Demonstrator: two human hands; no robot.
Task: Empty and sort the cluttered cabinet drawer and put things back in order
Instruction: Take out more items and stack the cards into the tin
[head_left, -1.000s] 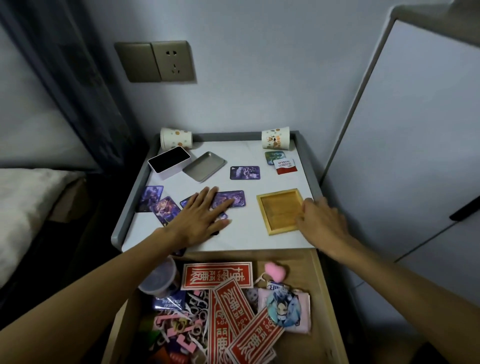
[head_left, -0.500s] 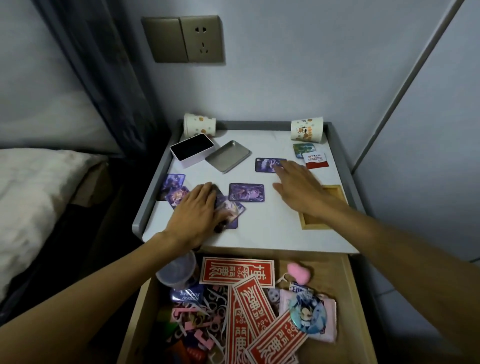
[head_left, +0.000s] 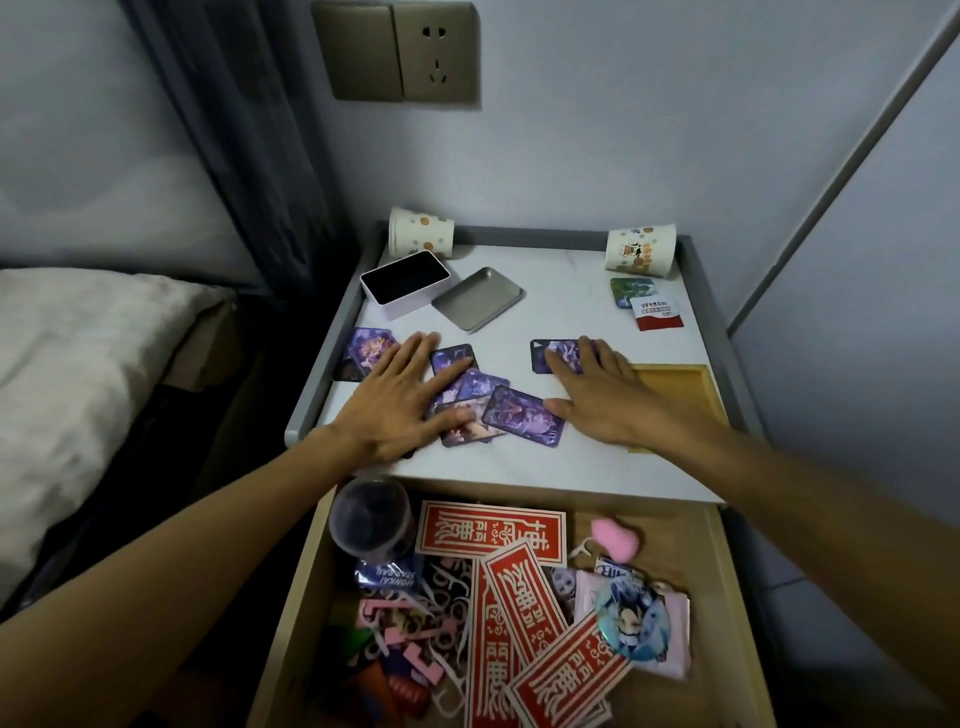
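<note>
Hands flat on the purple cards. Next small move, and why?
Probably slide the right hand left, dragging the card under its fingers into the overlapping pile by the left hand: it lies apart from them, and the open tin stands behind.

Glossy cards (head_left: 522, 415); matt metal lid (head_left: 477, 299); wooden tray (head_left: 675, 389); paper cups (head_left: 640, 255)

Cards (head_left: 522, 415) on cabinet top (head_left: 545, 306), tin (head_left: 405, 280) behind them, tray (head_left: 675, 387) at right, drawer (head_left: 727, 597) in front

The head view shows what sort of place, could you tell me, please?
Probably a bedroom: a bed with pale bedding lies at the left, a bedside cabinet stands against the wall beside it, and a dark curtain hangs behind.
</note>
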